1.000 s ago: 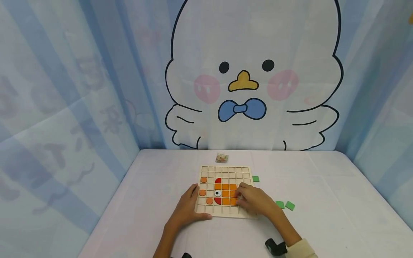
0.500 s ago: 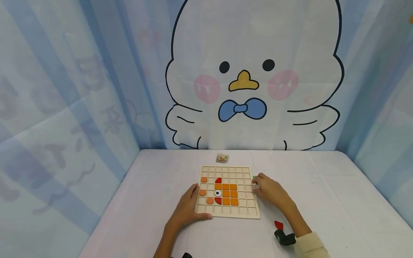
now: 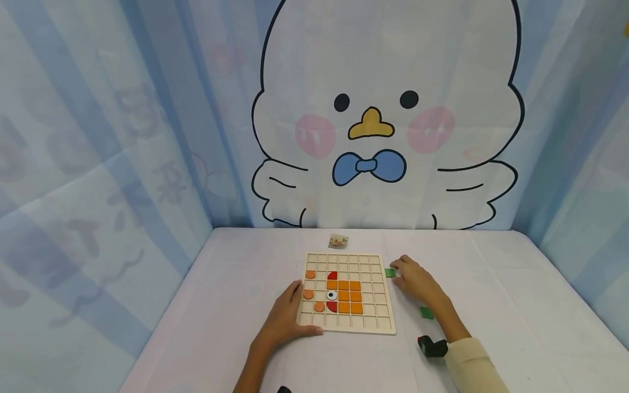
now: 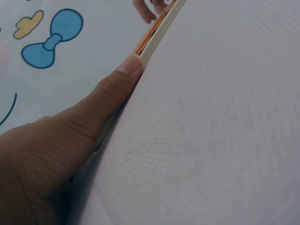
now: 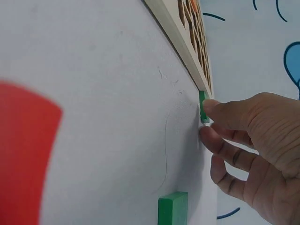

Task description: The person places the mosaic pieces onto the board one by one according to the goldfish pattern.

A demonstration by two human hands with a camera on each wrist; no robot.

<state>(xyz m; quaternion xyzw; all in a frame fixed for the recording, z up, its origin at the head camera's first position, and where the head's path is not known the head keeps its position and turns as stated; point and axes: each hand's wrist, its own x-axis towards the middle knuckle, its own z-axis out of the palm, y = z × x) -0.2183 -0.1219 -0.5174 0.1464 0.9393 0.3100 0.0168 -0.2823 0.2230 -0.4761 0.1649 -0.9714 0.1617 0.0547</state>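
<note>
A pale wooden grid board [image 3: 371, 322] lies on the table. Orange squares [image 3: 344, 296], orange discs [image 3: 308, 294], red quarter-round pieces [image 3: 332, 275] and a round eye piece [image 3: 332, 295] sit in its cells. My left hand [image 3: 285, 316] holds the board's near-left corner, thumb along the front edge and fingers at the left side. Beyond the board's right edge is my right hand [image 3: 415, 281], fingers loosely bent beside a green square tile [image 3: 390, 273]. In the right wrist view, the thumb overlaps that green tile [image 5: 203, 105].
Another green tile [image 3: 426, 313] lies by the right forearm, partly covered. A red piece [image 5: 28, 150] shows close up in the right wrist view. Behind the board is a small picture card [image 3: 338, 241]. A printed curtain [image 3: 236, 136] stands behind the table.
My right hand has left the orange squares and moved right to the green tile beyond the board, shifting slightly farther back since. My left hand stays on the corner.
</note>
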